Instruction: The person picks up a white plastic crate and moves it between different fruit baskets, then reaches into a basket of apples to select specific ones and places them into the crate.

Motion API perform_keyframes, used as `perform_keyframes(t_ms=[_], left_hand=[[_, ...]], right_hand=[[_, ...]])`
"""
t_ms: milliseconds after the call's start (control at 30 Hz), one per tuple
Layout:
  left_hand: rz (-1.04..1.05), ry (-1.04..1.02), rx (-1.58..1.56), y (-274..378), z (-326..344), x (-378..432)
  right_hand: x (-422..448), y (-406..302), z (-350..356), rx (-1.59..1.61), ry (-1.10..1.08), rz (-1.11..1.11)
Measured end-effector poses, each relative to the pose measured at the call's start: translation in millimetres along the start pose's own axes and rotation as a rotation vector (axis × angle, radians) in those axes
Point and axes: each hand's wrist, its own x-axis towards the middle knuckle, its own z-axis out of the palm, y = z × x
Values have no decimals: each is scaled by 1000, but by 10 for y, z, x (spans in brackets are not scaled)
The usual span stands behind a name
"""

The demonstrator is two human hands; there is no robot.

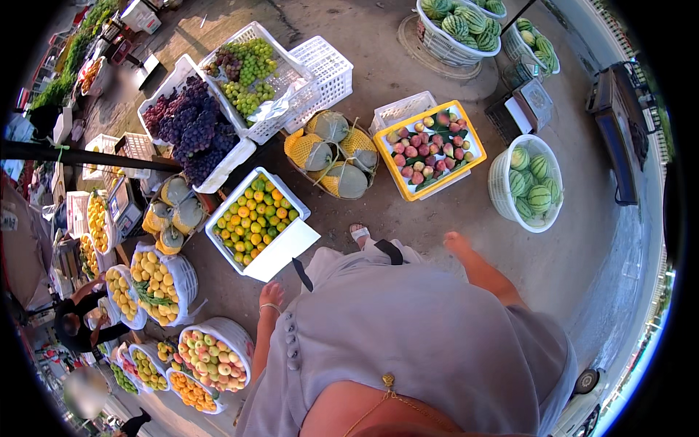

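My left hand [271, 295], with a bracelet at the wrist, hangs empty beside my grey clothes, fingers loosely apart. Nearest to it is a white foam box [229, 262] of green and orange citrus fruit, with a white board [283, 251] across one corner. On my other side hangs my right hand [457, 243], blurred; nothing shows in it, and its fingers are hard to make out. Before me stand a basket of netted melons [333, 155] and a yellow-rimmed crate [474, 117] holding reddish figs. A white basket [505, 199] of small striped watermelons is to the right.
White crates of dark grapes [199, 123] and green grapes [254, 65] stand front left. Baskets of yellow fruit [155, 281] and apples [213, 358] line my left, near a person in black [76, 322]. A dark pole [93, 157] crosses the left. Watermelon baskets [456, 52] stand far right.
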Motion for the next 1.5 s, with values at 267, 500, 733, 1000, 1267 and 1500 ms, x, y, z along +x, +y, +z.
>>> perform_keyframes(t_ms=[267,500,733,1000,1267,1500], left_hand=[[103,-164,223,860,555,298],[181,-93,244,721,381,146],[34,182,49,-766,-445,213],[-199,278,-96,-1491,-609,-198],[-46,130,-87,-660,-286,-121],[30,86,46,-162,-378,278]], right_hand=[[-646,86,424,-139,-110,-84],[-249,-9,440,-147,-206,-164],[12,-766,400,-16,-204,-204],[-29,-1480,813,-229,-333,-367],[110,-876,740,-205,-378,-378],[-186,-395,551,-39,-262,-203]])
